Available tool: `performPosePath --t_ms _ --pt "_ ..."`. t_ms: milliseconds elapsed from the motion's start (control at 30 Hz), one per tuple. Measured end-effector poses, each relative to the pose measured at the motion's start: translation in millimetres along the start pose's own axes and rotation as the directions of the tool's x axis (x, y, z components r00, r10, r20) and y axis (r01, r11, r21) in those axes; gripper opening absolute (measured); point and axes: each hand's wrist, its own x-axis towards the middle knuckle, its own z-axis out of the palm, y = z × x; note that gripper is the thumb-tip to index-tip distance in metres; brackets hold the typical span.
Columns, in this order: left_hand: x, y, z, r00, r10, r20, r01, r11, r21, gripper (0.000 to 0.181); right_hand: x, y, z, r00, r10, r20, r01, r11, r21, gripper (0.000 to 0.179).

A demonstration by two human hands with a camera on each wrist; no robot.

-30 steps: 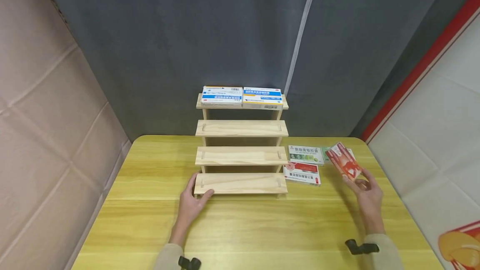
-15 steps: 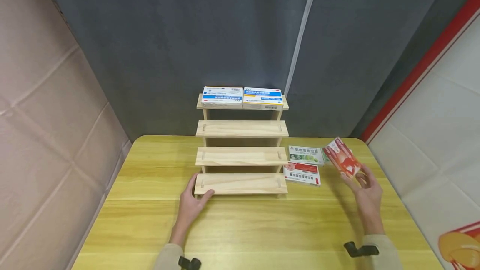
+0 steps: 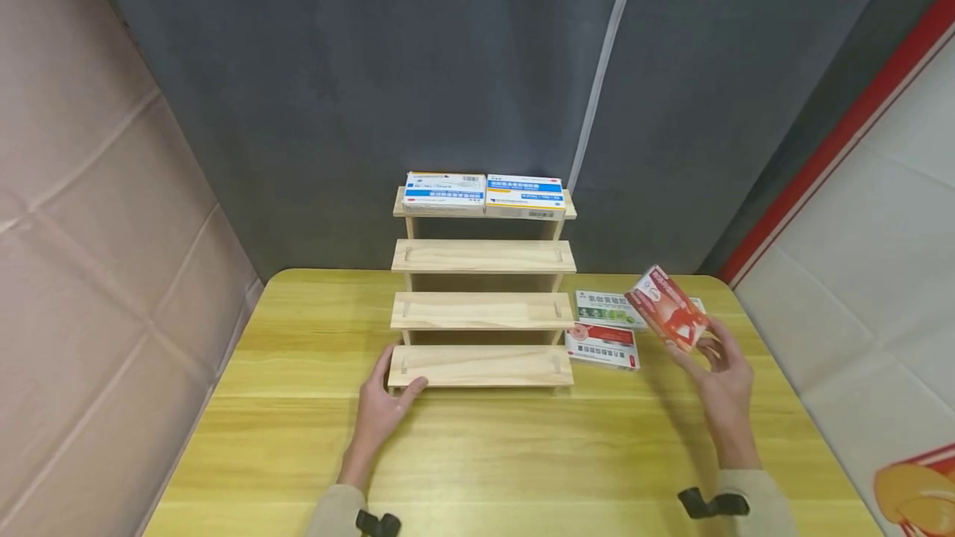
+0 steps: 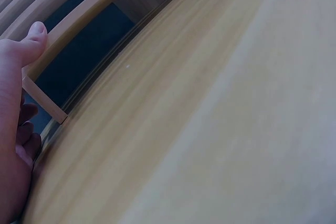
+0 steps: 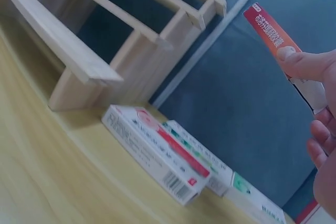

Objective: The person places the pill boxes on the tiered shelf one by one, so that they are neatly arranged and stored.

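A light wooden rack of stepped shelves (image 3: pixel 482 365) stands on the table. My left hand (image 3: pixel 379 406) holds the left end of its lowest shelf, and in the left wrist view the thumb (image 4: pixel 35 43) lies on that shelf's front edge. My right hand (image 3: pixel 722 379) pinches a red and orange medicine box (image 3: pixel 667 307), tilted and raised above the table to the right of the rack. In the right wrist view the thumb presses one narrow side of this medicine box (image 5: pixel 273 32). Two blue and white medicine boxes (image 3: pixel 444 193) lie side by side on the top shelf.
Right of the rack lie a red and white medicine box (image 3: pixel 603 346) and a green and white one (image 3: pixel 608 309). Another green-marked box (image 5: pixel 255 200) lies beyond them, partly hidden in the head view. A grey curtain (image 3: pixel 358 89) hangs behind the table.
My right hand has moved slightly left and away from me, bringing the red medicine box toward the rack and turning it a little. The left hand stays on the shelf.
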Motion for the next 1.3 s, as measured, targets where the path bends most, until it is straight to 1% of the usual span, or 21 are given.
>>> performPosePath --t_ms 133,233,333,467,667,733,833,933,1033,1100,1267,1300 --pt "-0.2 -0.4 0.4 1.000 0.008 -0.005 -0.008 1.000 -0.011 0.086 -5.2 -6.1 5.9 0.997 -0.067 0.034 0.067 0.998 -0.005 0.073" --pt "-0.3 0.4 0.6 1.000 0.008 -0.008 -0.008 1.000 -0.001 0.087 -8.4 -10.4 9.8 0.994 -0.098 0.054 0.099 0.995 -0.015 0.074" --pt "-0.2 1.2 0.8 1.000 0.007 -0.010 -0.007 1.000 0.009 0.087 -11.7 -14.0 13.1 0.990 -0.125 0.070 0.131 0.988 -0.081 0.073" --pt "-0.1 1.6 0.8 1.000 0.010 -0.011 -0.009 1.000 0.012 0.087 -15.7 -17.3 17.3 0.981 -0.168 0.100 0.184 0.967 -0.178 0.072" --pt "-0.1 1.9 2.0 1.000 0.007 -0.023 -0.006 1.000 0.007 0.085 -20.3 -22.5 25.8 0.964 -0.219 0.153 0.248 0.947 -0.202 0.073" --pt "-0.8 5.9 2.7 1.000 0.004 -0.028 -0.004 1.000 0.000 0.085 -21.5 -24.4 29.0 0.957 -0.234 0.172 0.268 0.940 -0.211 0.073" --pt "-3.4 19.7 1.5 1.000 0.000 -0.028 0.000 1.000 0.006 0.085 -23.5 -27.8 33.8 0.950 -0.246 0.193 0.286 0.934 -0.213 0.074" --pt "-6.2 36.2 -2.5 1.000 -0.008 -0.013 0.008 1.000 0.020 0.084 -24.8 -31.9 38.4 0.944 -0.252 0.215 0.298 0.930 -0.217 0.075" --pt "-7.2 43.9 -5.4 1.000 -0.013 0.003 0.013 1.000 0.022 0.084 -25.8 -35.2 43.0 0.936 -0.258 0.239 0.312 0.923 -0.226 0.078" --pt "-6.2 38.0 -4.2 1.000 -0.018 0.002 0.018 1.000 0.018 0.085 -25.8 -36.9 46.3 0.928 -0.269 0.257 0.327 0.919 -0.220 0.079" --pt "-1.8 10.1 1.7 1.000 -0.013 -0.017 0.013 1.000 0.012 0.086 -26.0 -40.9 56.3 0.911 -0.293 0.290 0.357 0.912 -0.202 0.081" --pt "-1.1 6.4 2.0 1.000 -0.010 -0.019 0.011 1.000 0.011 0.086 -26.4 -42.3 58.6 0.908 -0.296 0.296 0.361 0.911 -0.200 0.080"
